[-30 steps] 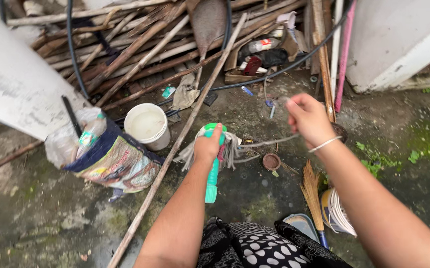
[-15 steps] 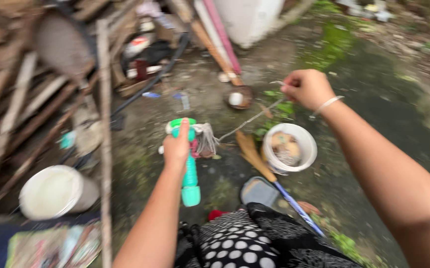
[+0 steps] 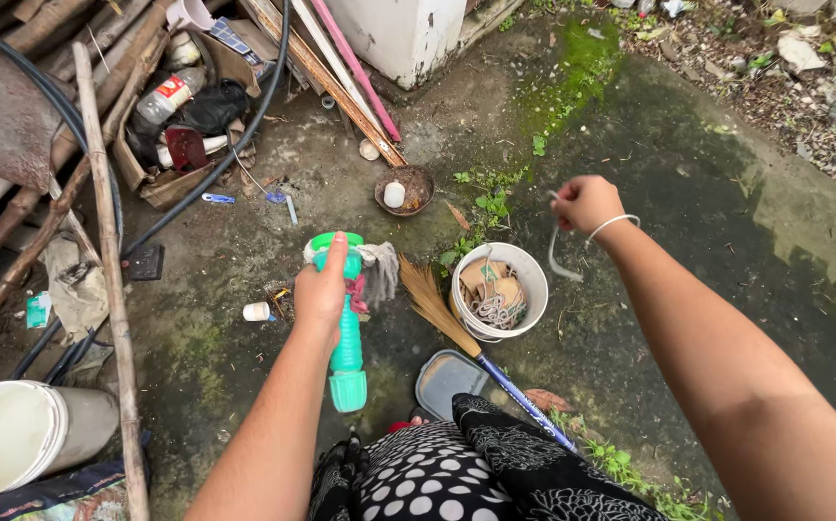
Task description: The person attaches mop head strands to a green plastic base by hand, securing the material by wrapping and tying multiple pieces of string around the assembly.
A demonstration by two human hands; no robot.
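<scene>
Over damp, mossy concrete beside the white bucket (image 3: 492, 290), our left hand (image 3: 321, 289) grips the green mop handle (image 3: 345, 328) upright while our right hand (image 3: 587, 204), fisted on white cord (image 3: 555, 253), should, we judge, pull it taut without tipping the handle.

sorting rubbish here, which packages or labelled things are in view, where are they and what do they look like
Bottle: lying in the open box top left, pale with a red and white label.
Box: top left by the poles, brown cardboard, open, full of junk.
Packet: on the ground at left, small, flat, teal.
Bag: bottom left corner, printed, multicoloured.
No signs or screens.
</scene>
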